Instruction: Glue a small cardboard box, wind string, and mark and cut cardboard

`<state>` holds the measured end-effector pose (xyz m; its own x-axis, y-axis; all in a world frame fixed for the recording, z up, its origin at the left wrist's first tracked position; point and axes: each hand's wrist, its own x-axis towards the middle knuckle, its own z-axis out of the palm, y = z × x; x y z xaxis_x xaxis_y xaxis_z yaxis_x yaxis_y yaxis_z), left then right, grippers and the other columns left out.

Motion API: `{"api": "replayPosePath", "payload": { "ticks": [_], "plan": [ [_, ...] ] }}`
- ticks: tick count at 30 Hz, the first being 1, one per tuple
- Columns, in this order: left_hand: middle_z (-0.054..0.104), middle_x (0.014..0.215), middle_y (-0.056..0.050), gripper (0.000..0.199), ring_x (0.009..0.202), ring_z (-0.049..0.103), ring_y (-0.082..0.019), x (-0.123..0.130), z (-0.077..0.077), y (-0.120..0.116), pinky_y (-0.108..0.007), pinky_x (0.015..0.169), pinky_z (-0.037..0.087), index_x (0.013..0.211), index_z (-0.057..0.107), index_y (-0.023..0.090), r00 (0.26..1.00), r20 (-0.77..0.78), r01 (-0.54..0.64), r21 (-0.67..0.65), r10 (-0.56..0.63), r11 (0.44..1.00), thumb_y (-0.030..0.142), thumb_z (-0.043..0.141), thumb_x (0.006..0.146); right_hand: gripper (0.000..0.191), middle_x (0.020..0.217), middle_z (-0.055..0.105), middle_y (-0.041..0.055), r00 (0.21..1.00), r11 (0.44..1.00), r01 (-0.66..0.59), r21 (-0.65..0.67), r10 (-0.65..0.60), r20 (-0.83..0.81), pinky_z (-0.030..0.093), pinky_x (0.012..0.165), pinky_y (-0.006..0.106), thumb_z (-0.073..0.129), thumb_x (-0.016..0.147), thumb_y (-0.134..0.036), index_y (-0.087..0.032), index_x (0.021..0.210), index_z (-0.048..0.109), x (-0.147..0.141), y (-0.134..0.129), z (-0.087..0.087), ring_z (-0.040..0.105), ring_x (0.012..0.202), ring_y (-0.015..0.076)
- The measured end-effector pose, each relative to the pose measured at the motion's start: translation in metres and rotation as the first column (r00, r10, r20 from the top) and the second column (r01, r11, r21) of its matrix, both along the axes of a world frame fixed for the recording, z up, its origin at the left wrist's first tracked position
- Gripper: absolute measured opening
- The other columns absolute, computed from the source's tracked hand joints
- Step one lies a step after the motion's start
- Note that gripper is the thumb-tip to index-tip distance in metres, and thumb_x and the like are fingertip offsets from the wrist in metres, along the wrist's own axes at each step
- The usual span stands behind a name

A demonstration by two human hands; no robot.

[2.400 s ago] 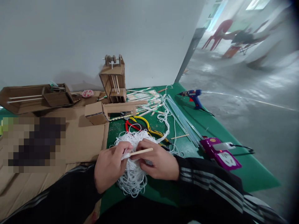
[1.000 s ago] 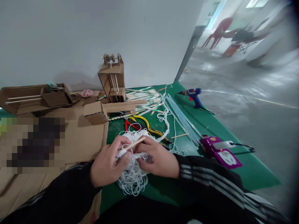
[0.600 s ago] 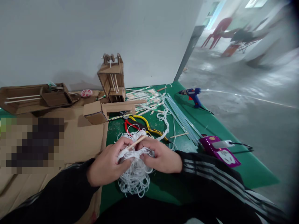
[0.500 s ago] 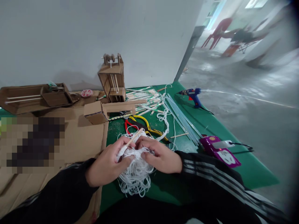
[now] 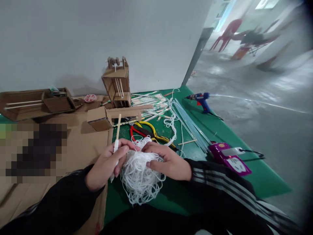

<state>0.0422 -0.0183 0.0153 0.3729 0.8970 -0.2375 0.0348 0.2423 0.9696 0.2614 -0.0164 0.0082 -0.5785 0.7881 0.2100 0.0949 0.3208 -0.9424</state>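
Observation:
A loose tangle of white string [image 5: 141, 173] hangs between my hands near the front edge of the green table. My left hand [image 5: 107, 163] is closed around a thin wooden stick [image 5: 118, 129] wrapped in white string at its lower part; the bare end points up. Its fingertips also touch the upper left of the tangle. My right hand [image 5: 166, 161] grips the tangle's upper right side between thumb and fingers. Behind the hands lie pliers with yellow handles [image 5: 153, 129] and a tool with red handles [image 5: 132, 133]. A strand of string [image 5: 173, 125] runs back across the table.
Cardboard structures [image 5: 116, 85] stand at the back and left [image 5: 22, 104]. Wooden sticks [image 5: 156, 101], clear glue sticks [image 5: 190, 124], a blue glue gun [image 5: 201, 100] and a purple power strip [image 5: 230, 156] lie on the green table [image 5: 264, 182]. Flat cardboard [image 5: 85, 143] covers the left.
My left hand has moved slightly left and turned, so the stick now points upward rather than leaning right over the tangle. The tangle hangs more in the open; my right hand has barely moved.

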Motion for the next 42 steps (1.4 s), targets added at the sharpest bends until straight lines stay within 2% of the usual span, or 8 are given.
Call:
{"api": "replayPosePath", "payload": {
  "ticks": [5, 10, 14, 20, 28, 34, 38, 42],
  "plan": [
    [0.037, 0.043, 0.011, 0.02, 0.034, 0.025, -0.006, -0.003, 0.0, 0.005, -0.017, 0.035, 0.022, 0.101, 0.058, 0.021, 0.999, -0.03, 0.015, -0.018, -0.015, 1.0, 0.038, 0.052, 0.093, 0.009, 0.092, 0.06, 0.0069, 0.992, 0.989, -0.087, -0.118, 0.075, -0.102, 0.044, 0.084, 0.035, 0.062, 0.086, -0.022, -0.013, 0.087, 0.065, 0.001, 0.001, -0.002, 0.057, 0.088, 0.0186],
    [0.055, 0.067, 0.003, 0.021, 0.055, 0.046, -0.009, 0.0, 0.006, 0.002, -0.021, 0.052, 0.037, 0.095, 0.062, 0.019, 0.938, -0.334, 0.177, 0.222, -0.096, 0.959, 0.03, 0.044, 0.096, 0.024, 0.087, 0.056, 0.0046, 0.978, 0.953, -0.136, -0.27, 0.087, -0.187, 0.043, 0.075, 0.031, 0.061, 0.089, -0.035, -0.012, 0.084, 0.064, -0.001, -0.001, -0.006, 0.054, 0.08, 0.0163],
    [0.052, 0.072, 0.002, 0.025, 0.069, 0.05, -0.012, 0.003, 0.007, -0.001, -0.023, 0.065, 0.04, 0.072, 0.054, 0.018, 0.901, -0.403, 0.306, 0.317, -0.165, 0.898, 0.014, 0.04, 0.092, 0.034, 0.085, 0.054, 0.0037, 0.975, 0.932, -0.153, -0.329, 0.087, -0.206, 0.041, 0.072, 0.03, 0.062, 0.088, -0.044, -0.011, 0.082, 0.064, -0.002, -0.002, -0.006, 0.051, 0.077, 0.0151],
    [0.049, 0.071, 0.003, 0.022, 0.067, 0.047, -0.013, 0.003, 0.0, 0.0, -0.023, 0.063, 0.038, 0.068, 0.044, 0.02, 0.919, -0.351, 0.298, 0.317, -0.181, 0.9, 0.012, 0.04, 0.088, 0.034, 0.085, 0.054, 0.003, 0.953, 0.868, -0.203, -0.453, 0.069, -0.295, 0.04, 0.069, 0.029, 0.066, 0.085, -0.044, -0.01, 0.081, 0.065, -0.005, -0.005, -0.008, 0.05, 0.074, 0.0135],
    [0.051, 0.069, 0.004, 0.017, 0.065, 0.046, -0.013, -0.003, -0.007, 0.004, -0.025, 0.062, 0.037, 0.076, 0.048, 0.02, 0.879, -0.469, 0.273, 0.344, -0.088, 0.898, 0.01, 0.039, 0.086, 0.026, 0.081, 0.055, 0.0009, 0.928, 0.801, -0.222, -0.556, 0.0, -0.371, 0.039, 0.065, 0.025, 0.072, 0.081, -0.037, -0.011, 0.083, 0.07, -0.003, -0.005, -0.01, 0.051, 0.07, 0.0111],
    [0.048, 0.069, 0.004, 0.016, 0.065, 0.044, -0.011, -0.003, -0.008, 0.005, -0.023, 0.06, 0.036, 0.074, 0.047, 0.02, 0.909, -0.406, 0.237, 0.315, -0.095, 0.919, 0.012, 0.04, 0.086, 0.03, 0.078, 0.059, 0.0013, 0.934, 0.773, -0.2, -0.602, -0.037, -0.356, 0.039, 0.065, 0.025, 0.075, 0.077, -0.041, -0.012, 0.084, 0.072, -0.003, -0.006, -0.011, 0.051, 0.07, 0.0116],
    [0.047, 0.07, 0.005, 0.015, 0.05, 0.035, -0.006, -0.003, -0.006, 0.003, -0.019, 0.045, 0.03, 0.072, 0.046, 0.019, 0.967, -0.216, 0.164, 0.129, -0.134, 0.978, 0.019, 0.044, 0.088, 0.03, 0.077, 0.058, 0.001, 0.941, 0.767, -0.182, -0.615, -0.046, -0.336, 0.038, 0.063, 0.024, 0.078, 0.073, -0.04, -0.011, 0.08, 0.071, -0.004, -0.006, -0.009, 0.049, 0.07, 0.0111],
    [0.049, 0.066, 0.007, 0.017, 0.038, 0.031, -0.002, -0.003, -0.008, 0.001, -0.016, 0.037, 0.024, 0.072, 0.046, 0.019, 0.994, -0.028, 0.108, -0.031, -0.109, 0.994, 0.025, 0.052, 0.086, 0.032, 0.076, 0.056, 0.0, 0.949, 0.759, -0.164, -0.63, -0.054, -0.312, 0.036, 0.06, 0.023, 0.078, 0.073, -0.04, -0.011, 0.08, 0.07, -0.005, -0.006, -0.008, 0.047, 0.065, 0.0094]
  ]
}}
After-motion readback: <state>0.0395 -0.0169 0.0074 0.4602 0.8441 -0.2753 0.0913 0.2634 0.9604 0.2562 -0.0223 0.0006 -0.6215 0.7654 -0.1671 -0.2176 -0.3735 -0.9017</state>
